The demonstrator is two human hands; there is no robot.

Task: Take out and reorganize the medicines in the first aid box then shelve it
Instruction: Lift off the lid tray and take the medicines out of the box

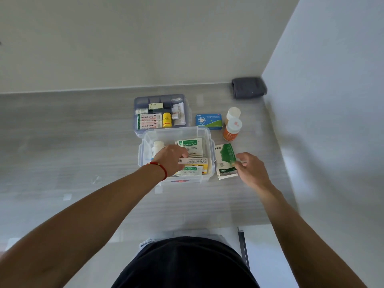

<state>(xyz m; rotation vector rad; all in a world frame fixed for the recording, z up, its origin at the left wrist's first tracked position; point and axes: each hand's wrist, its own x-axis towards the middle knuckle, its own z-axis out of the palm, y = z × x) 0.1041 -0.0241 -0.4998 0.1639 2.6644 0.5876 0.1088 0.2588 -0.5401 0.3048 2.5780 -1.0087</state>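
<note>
The left hand point(171, 160), a red string bracelet point(160, 168) at its wrist, reaches down into the clear plastic box point(204, 134) with its fingers curled over a flat carton point(195, 161); whether it already grips the carton I cannot tell. Under and beyond that hand lie paper sachets point(192, 145) with green print, thin and floppy, best pinched by an edge or lifted as a stack, and to its left a small white bottle point(158, 147), smooth and rigid, easy to take round the body. To the right of the box, the right hand point(250, 168) rests its fingertips on the edge of a green and white packet point(225, 161) lying flat on the grey table point(83, 132), fingers loosely bent, not clearly pinching. All of it looks light; the cardboard will crush if squeezed hard. Beyond the right hand stand 2 bottles point(232, 126) with white caps, one orange, beside a blue tablet carton point(208, 121). Beyond the left hand, touching the box's far wall, sits a grey divided tray point(141, 100) holding plaster cartons, a yellow bottle point(167, 119) and small packets. Furthest, in the corner, lies a dark folded cloth point(249, 87), soft.
</note>
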